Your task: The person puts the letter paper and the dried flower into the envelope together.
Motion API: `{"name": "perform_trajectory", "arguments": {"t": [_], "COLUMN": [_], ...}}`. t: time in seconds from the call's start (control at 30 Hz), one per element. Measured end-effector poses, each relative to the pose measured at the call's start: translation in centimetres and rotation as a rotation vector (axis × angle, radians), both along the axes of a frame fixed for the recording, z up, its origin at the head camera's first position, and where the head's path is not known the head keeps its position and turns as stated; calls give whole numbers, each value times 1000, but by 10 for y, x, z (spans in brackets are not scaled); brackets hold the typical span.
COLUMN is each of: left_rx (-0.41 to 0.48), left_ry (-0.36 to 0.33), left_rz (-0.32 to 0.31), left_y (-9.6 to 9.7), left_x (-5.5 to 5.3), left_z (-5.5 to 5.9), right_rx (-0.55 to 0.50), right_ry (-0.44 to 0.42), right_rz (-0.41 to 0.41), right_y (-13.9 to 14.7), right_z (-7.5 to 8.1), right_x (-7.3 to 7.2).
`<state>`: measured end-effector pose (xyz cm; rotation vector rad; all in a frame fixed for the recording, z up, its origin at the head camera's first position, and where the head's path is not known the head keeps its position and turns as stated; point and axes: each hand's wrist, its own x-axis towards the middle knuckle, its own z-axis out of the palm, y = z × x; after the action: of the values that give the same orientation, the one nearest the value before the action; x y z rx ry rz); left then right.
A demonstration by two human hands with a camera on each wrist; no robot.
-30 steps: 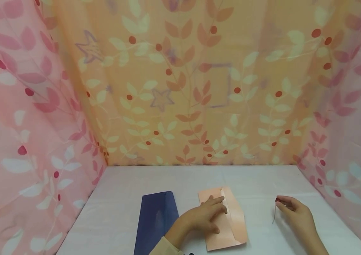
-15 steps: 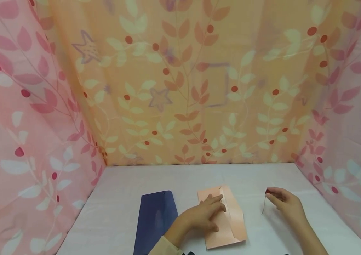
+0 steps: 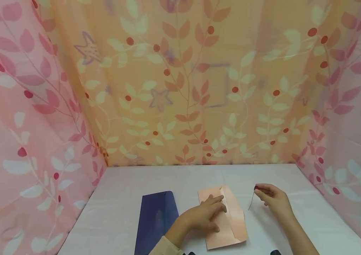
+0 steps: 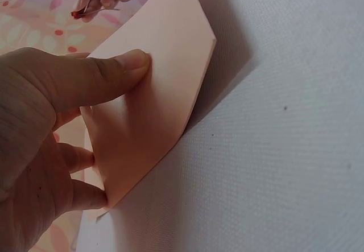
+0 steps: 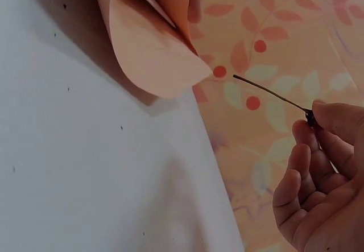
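The peach envelope [image 3: 218, 233] lies on the white table with its flap folded out to the right. Across it sits my left hand [image 3: 201, 216], fingers spread; in the left wrist view the thumb [image 4: 108, 78] presses one face while other fingertips disappear behind the edge. The right wrist view shows the envelope's mouth [image 5: 153, 41] bowed open. To the right, raised above the table, my right hand [image 3: 276, 200] pinches a thin brown stem [image 5: 267, 90] by its small dark red end [image 4: 77, 14]. The stem's free tip points toward the envelope, apart from it.
A dark blue envelope [image 3: 153, 216] lies to the left, partly behind my left forearm. The white table [image 3: 120, 187] is enclosed by a leaf-patterned cloth backdrop [image 3: 180, 106], orange at the back and pink at the sides.
My right hand has moved left and slightly farther from me with the stem, coming closer to the peach envelope. The left hand and both envelopes have stayed put.
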<state>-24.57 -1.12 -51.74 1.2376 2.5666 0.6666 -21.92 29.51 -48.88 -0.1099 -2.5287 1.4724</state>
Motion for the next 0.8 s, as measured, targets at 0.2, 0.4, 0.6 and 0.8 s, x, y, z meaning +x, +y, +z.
{"name": "perform_trajectory", "arguments": {"t": [0.2, 0.4, 0.6, 0.8], "left_rx": [-4, -5, 2, 13], "left_ry": [-5, 4, 32, 34], "left_rz": [3, -11, -9, -13], "left_y": [2, 1, 0, -1], "left_x": [1, 1, 1, 1], "left_z": [0, -1, 3, 5], "right_rx": [-56, -64, -111, -153], "right_ry": [-44, -74, -71, -94], "right_rz": [-3, 19, 58, 78], "right_y": [-16, -32, -45, -54], "right_z": [-1, -7, -13, -17], "right_x": [-6, -8, -12, -16]}}
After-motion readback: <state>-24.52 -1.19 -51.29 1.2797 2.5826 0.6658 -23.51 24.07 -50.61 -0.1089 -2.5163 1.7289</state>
